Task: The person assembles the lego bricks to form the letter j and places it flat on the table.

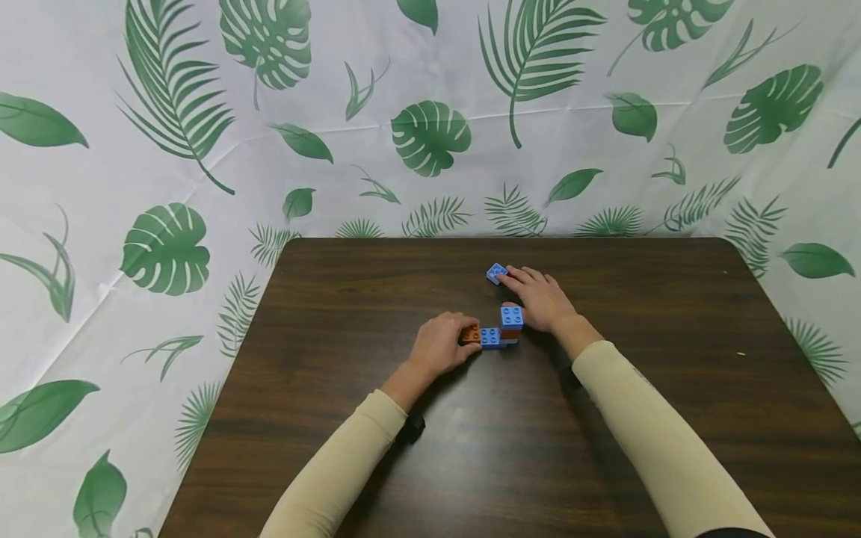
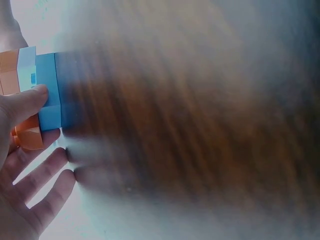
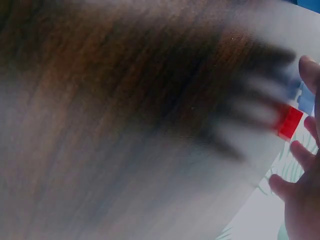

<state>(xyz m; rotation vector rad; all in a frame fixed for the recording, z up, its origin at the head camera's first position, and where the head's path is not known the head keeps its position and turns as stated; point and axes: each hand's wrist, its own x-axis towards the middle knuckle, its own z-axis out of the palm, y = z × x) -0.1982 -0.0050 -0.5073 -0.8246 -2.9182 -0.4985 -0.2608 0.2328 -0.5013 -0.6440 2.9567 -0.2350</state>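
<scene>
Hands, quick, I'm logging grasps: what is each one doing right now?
Left hand: fingers curled on the block assembly, holding it.
Right hand: fingers at the loose blue block; grip cannot be told.

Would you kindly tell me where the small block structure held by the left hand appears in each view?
Head: the block structure sits at table centre, between both hands.
Left wrist: block structure at the left edge, thumb resting on it.
Right wrist: not clearly in it; only a blurred red piece shows.
Shared landmark: the dark wooden table.

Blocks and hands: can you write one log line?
left hand: holds block stack | right hand: touching loose blue block | table
</scene>
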